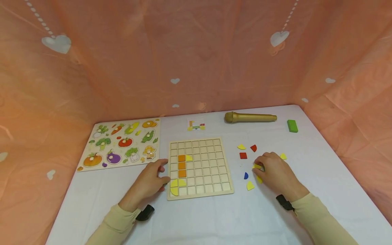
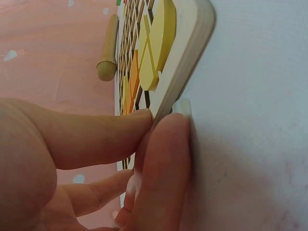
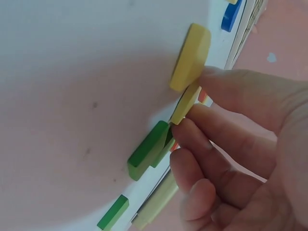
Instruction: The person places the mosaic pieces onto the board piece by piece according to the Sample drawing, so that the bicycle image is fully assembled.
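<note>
A wooden grid board [image 1: 200,195] lies on the table, with orange squares [image 1: 182,165] and yellow quarter-circle tiles [image 1: 174,191] in some cells. My left hand [image 1: 148,180] holds the board's left edge; in the left wrist view its thumb and a finger [image 2: 166,159] meet at that rim. To the right of the board, my right hand [image 1: 272,173] pinches a yellow tile [image 3: 185,103] between thumb and fingers, low over the table. Another yellow tile [image 3: 192,57] lies by the thumb tip. Green pieces [image 3: 147,151] beside the fingers are mostly hidden in the head view.
Loose red [image 1: 243,155], blue [image 1: 246,176] and yellow tiles lie between board and right hand. Behind are a small pattern card [image 1: 196,126], a gold microphone [image 1: 251,117] and a green block [image 1: 292,126]. A vegetable puzzle [image 1: 119,146] lies at the left.
</note>
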Motion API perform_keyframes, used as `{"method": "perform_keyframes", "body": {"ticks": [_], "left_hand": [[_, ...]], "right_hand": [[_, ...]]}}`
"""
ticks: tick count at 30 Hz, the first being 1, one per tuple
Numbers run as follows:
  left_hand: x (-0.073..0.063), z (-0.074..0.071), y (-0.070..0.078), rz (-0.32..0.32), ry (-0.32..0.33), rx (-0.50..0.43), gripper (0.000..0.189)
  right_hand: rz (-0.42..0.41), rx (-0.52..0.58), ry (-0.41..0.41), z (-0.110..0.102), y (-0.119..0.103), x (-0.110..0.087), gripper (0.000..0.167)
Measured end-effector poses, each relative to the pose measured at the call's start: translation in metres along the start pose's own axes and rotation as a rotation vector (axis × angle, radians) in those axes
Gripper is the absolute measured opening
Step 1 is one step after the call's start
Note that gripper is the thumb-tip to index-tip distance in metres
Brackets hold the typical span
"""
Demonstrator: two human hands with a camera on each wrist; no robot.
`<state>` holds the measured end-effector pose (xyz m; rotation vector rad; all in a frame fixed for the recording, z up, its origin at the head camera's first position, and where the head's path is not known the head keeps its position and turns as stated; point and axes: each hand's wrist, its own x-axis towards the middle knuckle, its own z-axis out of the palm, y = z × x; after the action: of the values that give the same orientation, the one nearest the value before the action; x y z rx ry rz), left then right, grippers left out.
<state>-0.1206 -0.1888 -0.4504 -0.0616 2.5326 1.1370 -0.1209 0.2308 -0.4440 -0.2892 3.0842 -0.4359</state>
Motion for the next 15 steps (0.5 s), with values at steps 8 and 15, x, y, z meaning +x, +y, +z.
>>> {"method": "perform_keyframes", "body": {"ticks": [8, 15], "left_hand": [[0.0, 0.0, -0.001, -0.011, 0.001, -0.004, 0.069], [0.001, 0.0, -0.001, -0.01, 0.006, 0.003, 0.069]], "right_hand": [[-0.027, 0.022, -0.015, 0.0, -0.002, 0.004, 0.02], [-0.087, 0.056, -0.006, 0.001, -0.019, 0.01, 0.018]]}}
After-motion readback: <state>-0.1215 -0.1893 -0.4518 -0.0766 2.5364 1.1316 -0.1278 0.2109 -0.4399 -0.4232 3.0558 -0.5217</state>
